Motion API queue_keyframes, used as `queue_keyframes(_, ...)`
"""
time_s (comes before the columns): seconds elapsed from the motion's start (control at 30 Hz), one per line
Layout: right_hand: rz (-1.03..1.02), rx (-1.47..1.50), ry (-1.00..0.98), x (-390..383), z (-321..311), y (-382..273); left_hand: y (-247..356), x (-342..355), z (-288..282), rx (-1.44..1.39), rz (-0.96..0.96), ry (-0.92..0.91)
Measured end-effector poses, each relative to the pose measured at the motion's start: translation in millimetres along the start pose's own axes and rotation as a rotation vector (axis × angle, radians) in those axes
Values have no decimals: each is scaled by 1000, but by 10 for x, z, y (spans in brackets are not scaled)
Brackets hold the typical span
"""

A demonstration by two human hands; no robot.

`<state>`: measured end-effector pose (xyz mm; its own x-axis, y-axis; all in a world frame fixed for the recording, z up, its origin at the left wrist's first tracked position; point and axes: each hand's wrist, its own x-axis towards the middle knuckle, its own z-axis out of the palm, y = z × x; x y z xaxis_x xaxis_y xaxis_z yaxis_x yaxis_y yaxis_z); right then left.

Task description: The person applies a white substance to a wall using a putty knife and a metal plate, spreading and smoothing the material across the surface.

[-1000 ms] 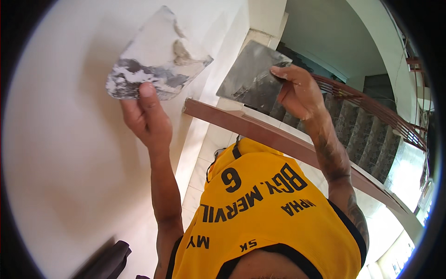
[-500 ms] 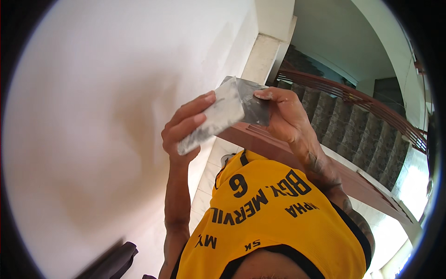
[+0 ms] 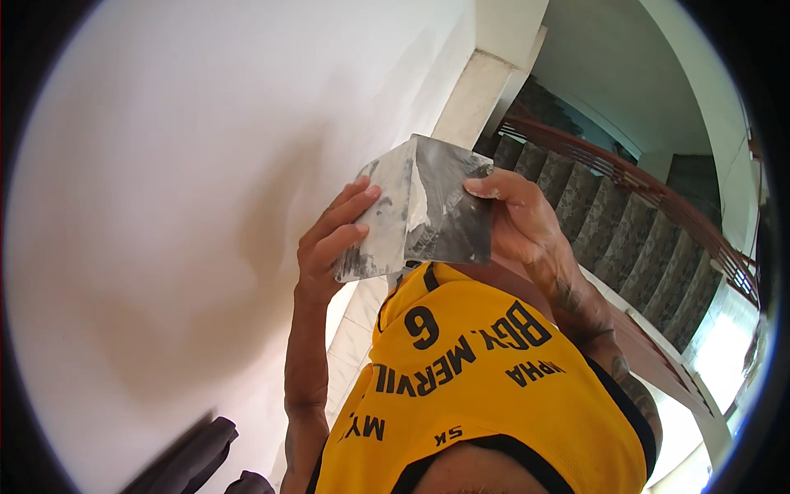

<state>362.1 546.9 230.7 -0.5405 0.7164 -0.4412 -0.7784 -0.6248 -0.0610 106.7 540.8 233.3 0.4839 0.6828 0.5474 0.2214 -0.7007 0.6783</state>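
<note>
My left hand (image 3: 325, 243) is closed on a thin flat putty spreader (image 3: 380, 222), its face smeared whitish with dark grey patches. Opposite it, my right hand (image 3: 525, 216) pinches a dark grey putty spreader (image 3: 461, 214) with the thumb on its face. The two plates meet edge to edge in front of my chest, in a shallow V. A strip of white putty (image 3: 419, 198) lies on the dark plate along that meeting edge. White residue marks my right thumb. The fingers behind the right plate are hidden.
A white wall (image 3: 164, 165) rises close on my left, with shadows on it. To the right, patterned stairs (image 3: 634, 239) run beside a curved reddish-brown railing (image 3: 625, 173). Dark fabric (image 3: 197, 453) shows at the lower left. A pale pillar (image 3: 473, 90) stands at the wall's end.
The left spreader has swung from overlapping the dark one to lying edge to edge with it. More of the dark face and a putty strip now show. Both hands have shifted slightly.
</note>
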Motion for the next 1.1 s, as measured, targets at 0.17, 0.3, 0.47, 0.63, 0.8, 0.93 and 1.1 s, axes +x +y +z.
queue_keyframes(0.17, 29, 27, -36, -10, 57, 65, -83, -274, -74, 39, -54, 3)
queue_keyframes(0.3, -35, 3, -104, 44, -43, 34, 6, -548, -9, 87, -215, -12)
queue_keyframes(0.47, -73, -141, -1, 412, -458, -94, 165, -938, -9, 72, -382, 189)
queue_keyframes(0.63, -39, -184, 154, 1073, -1015, 219, 428, -1223, 9, 248, -648, 443)
queue_keyframes(0.8, 124, -19, 237, 1609, -1332, 449, 549, -1252, 76, 461, -834, 521)
queue_keyframes(0.93, 184, 27, 188, 1765, -1331, 594, 666, -1288, 107, 440, -969, 604)
queue_keyframes(1.1, 265, 186, 178, 1894, -1412, 620, 701, -1207, 180, 257, -979, 782)
